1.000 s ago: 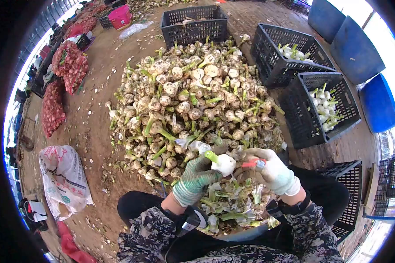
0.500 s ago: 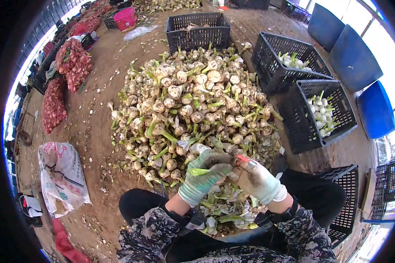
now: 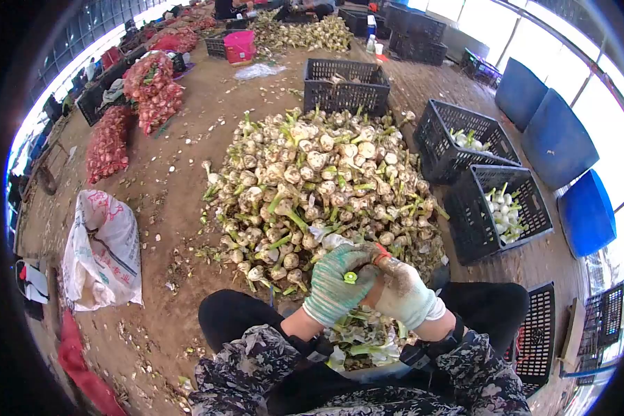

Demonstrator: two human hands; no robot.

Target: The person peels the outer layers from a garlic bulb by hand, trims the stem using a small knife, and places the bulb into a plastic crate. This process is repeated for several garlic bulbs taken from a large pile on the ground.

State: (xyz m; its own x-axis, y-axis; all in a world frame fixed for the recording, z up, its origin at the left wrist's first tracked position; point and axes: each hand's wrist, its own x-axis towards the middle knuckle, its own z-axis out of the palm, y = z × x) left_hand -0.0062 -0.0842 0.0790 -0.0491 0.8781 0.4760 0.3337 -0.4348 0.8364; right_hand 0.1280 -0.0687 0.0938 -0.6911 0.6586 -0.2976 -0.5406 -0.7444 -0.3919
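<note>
Both my hands wear dirty white-green knit gloves and meet in front of the pile of garlic (image 3: pixel 326 173). My left hand (image 3: pixel 340 281) is closed round a garlic stalk (image 3: pixel 350 277), whose cut green end shows between the fingers; the bulb is hidden. My right hand (image 3: pixel 405 284) is closed against the left, with a red-orange piece (image 3: pixel 380 252) at its fingertips. What that piece belongs to is covered. Beneath the hands, leafy peelings and stalk trimmings (image 3: pixel 367 336) lie between my knees.
Black crates with trimmed white garlic (image 3: pixel 464 215) (image 3: pixel 468 142) stand to the right. Another black crate (image 3: pixel 347 87) sits behind the pile. On the left are a white sack (image 3: pixel 104 256) and red net bags (image 3: pixel 109 145). Blue containers (image 3: pixel 588 213) line the right side.
The view has tilted up, so the pile sits lower and a person's legs show far back. The stalk in my left hand has turned, its cut end now facing me.
</note>
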